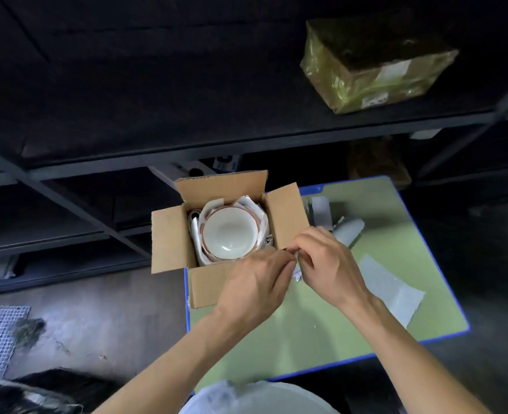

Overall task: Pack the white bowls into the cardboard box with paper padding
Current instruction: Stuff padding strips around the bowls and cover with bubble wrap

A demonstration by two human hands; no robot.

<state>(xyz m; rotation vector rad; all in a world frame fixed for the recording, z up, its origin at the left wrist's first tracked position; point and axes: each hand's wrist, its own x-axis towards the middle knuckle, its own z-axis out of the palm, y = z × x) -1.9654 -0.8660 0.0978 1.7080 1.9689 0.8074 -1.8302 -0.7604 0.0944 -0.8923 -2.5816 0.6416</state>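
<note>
My left hand (255, 288) and right hand (327, 261) meet fingertip to fingertip over the near right corner of the open brown corrugated cardboard box (169, 240). Both are bunched tight, thumbs against curled fingers, pinching between them a small crumpled white scrap (297, 274); a creased bit of it hangs out below my right thumb, and I cannot tell whether it is paper or tape. The box sits at 11 o'clock from my hands on the smooth pale green tabletop with a blue edge (321, 339), its four flaps spread outward, the left side overhanging the table's edge. Inside it, the round glossy white bowl with a reddish-brown rim (230, 234) lies mouth up, nested in rumpled white paper padding (248, 203) that rises in folds along the far and right walls. At 4 o'clock from my right hand a flat, thin greyish-white rectangular sheet (390, 289) lies on the table, and at 1 o'clock a pale cylindrical roll (350, 231) rests on its side. Far off at 1 o'clock, a boxy parcel wrapped in shiny yellowish film (375, 64) sits on a dark matte shelf (127, 115).
</note>
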